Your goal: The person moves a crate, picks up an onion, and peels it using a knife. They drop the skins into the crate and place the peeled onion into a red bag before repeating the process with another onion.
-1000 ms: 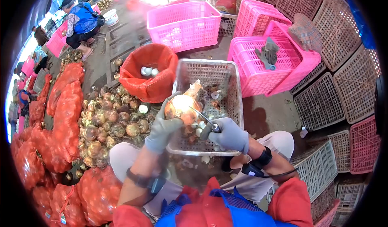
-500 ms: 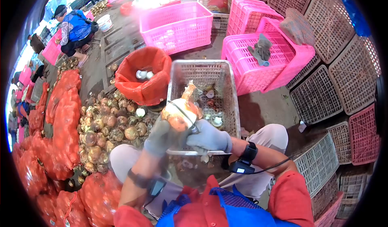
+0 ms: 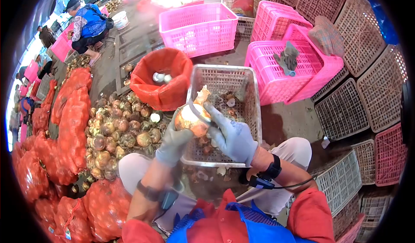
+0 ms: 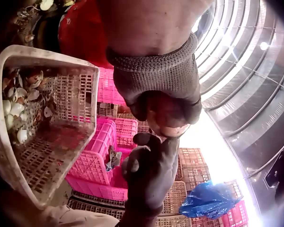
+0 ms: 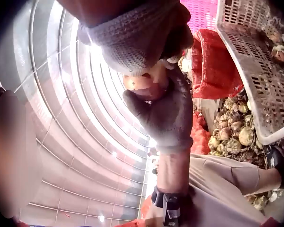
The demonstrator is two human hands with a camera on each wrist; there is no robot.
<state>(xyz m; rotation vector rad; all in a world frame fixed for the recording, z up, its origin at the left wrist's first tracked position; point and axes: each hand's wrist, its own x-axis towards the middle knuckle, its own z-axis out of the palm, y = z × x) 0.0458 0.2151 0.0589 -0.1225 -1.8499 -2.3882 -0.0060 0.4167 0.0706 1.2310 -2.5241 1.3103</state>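
Note:
A large brown-skinned onion [image 3: 186, 119], its dry neck pointing up, is gripped by the left hand [image 3: 172, 144] in a grey glove. Across its face lies a thin grey blade [image 3: 198, 112]. The gloved right hand [image 3: 235, 141] is against the onion's right side, index finger stretched toward the neck; the blade runs to its fingers, and the knife handle is hidden. In the left wrist view, the right hand [image 4: 154, 175] touches the onion [image 4: 165, 116] from below. The right wrist view shows the left hand [image 5: 168, 113] cupping the onion [image 5: 144, 85].
Below the hands stands a grey crate [image 3: 257, 113] with peel scraps. A red-lined bucket [image 3: 162, 94] holds several white onions. Unpeeled onions [image 3: 123, 126] are heaped at left beside red net sacks [image 3: 71, 130]. Pink crates [image 3: 276, 78] stand beyond; a person [image 3: 88, 24] crouches back left.
The right hand has moved from below the onion up along its right side, and its index finger has straightened. The blade has shifted across the onion, which the left hand still grips.

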